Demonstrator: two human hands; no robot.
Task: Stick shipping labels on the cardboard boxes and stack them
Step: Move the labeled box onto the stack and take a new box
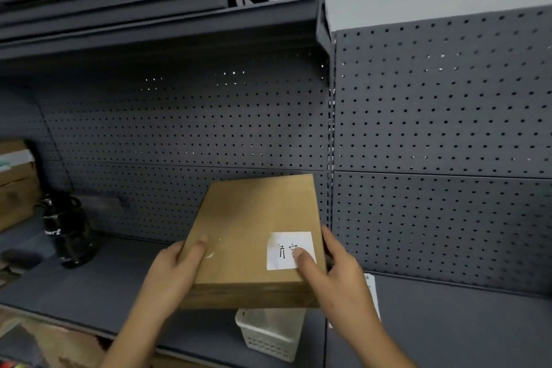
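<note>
A flat brown cardboard box (248, 233) is held above the grey shelf, its far end pointing at the pegboard. A white label (283, 245) with handwritten marks is stuck on its top near the right front corner. My left hand (176, 269) grips the box's left front side, thumb on top. My right hand (337, 272) grips the right front side, with its thumb lying on the label.
A grey shelf (89, 287) runs below, backed by grey pegboard (433, 128). A black bottle (67, 230) stands at the left, with stacked cardboard boxes (15, 182) behind it. A white perforated basket (268, 334) sits under the held box. An upper shelf (179, 27) overhangs.
</note>
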